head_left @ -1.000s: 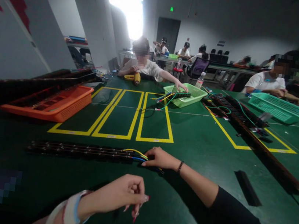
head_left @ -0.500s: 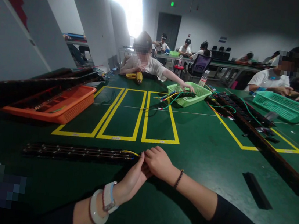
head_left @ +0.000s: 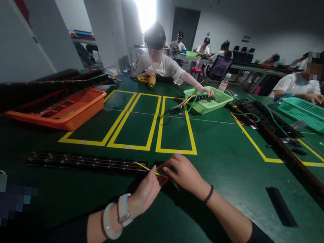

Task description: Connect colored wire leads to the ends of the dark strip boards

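Observation:
A long black strip with metal conductors (head_left: 84, 163) lies across the green table in front of me. Yellow and other coloured wires (head_left: 141, 166) run from its right end into my hands. My left hand (head_left: 148, 190), with a watch and a pale bangle on the wrist, is closed around the wires, thumb on top. Close beside it on the right, my right hand (head_left: 186, 173) has its fingers bent over the same wires. Its fingertips are partly hidden, and the wire ends show below it.
An orange basket (head_left: 87, 113) with long black strips stands at left. Further back, a co-worker's hand (head_left: 205, 91) reaches into a light green basket (head_left: 207, 110). A yellow heat gun (head_left: 151, 82) lies near that person. More strips (head_left: 292, 156) and a black piece (head_left: 281, 206) lie at right.
My right hand has moved a little right, away from my left, and more of the wires now shows between them. The co-worker's hand has lowered the wired part towards the green basket.

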A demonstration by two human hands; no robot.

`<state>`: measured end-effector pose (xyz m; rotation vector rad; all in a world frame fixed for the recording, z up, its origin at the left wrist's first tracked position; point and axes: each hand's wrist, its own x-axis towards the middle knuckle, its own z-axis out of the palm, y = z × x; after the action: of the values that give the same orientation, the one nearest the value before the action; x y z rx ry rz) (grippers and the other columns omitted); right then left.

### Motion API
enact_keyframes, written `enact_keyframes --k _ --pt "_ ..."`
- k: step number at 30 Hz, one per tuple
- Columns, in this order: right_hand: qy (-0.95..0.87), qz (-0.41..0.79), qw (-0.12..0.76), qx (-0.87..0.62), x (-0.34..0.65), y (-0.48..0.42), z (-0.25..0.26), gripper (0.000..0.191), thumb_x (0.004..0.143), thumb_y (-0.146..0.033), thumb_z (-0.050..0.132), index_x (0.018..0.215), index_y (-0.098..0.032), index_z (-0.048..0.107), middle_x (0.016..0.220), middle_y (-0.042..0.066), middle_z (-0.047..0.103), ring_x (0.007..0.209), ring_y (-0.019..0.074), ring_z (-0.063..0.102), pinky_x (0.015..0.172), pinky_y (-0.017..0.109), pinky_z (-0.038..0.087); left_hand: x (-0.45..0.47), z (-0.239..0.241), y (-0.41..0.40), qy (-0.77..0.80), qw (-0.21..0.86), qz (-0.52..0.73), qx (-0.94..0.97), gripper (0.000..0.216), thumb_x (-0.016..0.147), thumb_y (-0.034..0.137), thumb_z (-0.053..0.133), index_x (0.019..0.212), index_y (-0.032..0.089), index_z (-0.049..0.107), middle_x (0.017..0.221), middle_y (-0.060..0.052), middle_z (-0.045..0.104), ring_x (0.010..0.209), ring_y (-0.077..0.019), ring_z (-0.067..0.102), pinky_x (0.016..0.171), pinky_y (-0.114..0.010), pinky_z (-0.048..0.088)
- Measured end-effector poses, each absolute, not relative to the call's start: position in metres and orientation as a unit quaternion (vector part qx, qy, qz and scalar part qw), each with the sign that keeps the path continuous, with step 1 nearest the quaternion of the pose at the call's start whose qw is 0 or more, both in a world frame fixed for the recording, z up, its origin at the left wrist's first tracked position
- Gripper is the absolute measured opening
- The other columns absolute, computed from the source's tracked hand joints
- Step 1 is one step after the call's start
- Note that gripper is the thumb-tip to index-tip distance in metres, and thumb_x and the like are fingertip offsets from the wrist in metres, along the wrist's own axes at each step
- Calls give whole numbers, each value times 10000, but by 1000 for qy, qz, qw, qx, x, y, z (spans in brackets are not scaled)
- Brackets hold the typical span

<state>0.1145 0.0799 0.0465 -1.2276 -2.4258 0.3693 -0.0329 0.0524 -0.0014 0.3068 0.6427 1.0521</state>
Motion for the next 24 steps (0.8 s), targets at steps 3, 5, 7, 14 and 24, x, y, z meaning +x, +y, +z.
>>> enact_keyframes --k 3,5,7,14,24 --pt "-813 275 176 -483 124 92 44 272 886 -377 510 842 -144 644 792 42 607 715 127 544 642 245 403 -36 -1 53 289 819 469 161 361 900 363 410 1176 189 564 1275 -70 536 1228 -171 433 1055 -316 300" --pt "-779 387 139 -473 126 96 39 359 873 -452 502 812 -127 641 726 27 614 627 106 536 569 220 390 -37 0 53 284 821 464 172 404 906 389 384 1252 224 513 1355 -53 466 1279 -164 372 1069 -309 268" --pt "-737 503 127 -433 124 97 34 419 865 -502 485 790 -117 632 707 25 620 605 97 551 554 208 406 -38 2 53 276 825 458 184 440 905 408 378 1304 242 463 1400 -55 413 1293 -171 349 1063 -318 271" --pt "-675 611 123 -395 118 92 30 383 849 -484 519 897 -119 624 727 32 650 488 74 572 448 171 424 -37 5 51 272 831 453 172 479 882 478 398 1279 223 484 1336 -93 475 1187 -200 462 999 -346 355" --pt "-882 65 46 -464 106 71 45 211 905 -207 472 1036 -187 636 927 70 688 793 178 648 653 247 459 -33 3 50 286 808 494 144 333 868 403 478 926 120 643 996 -109 656 1058 -199 558 989 -351 381"
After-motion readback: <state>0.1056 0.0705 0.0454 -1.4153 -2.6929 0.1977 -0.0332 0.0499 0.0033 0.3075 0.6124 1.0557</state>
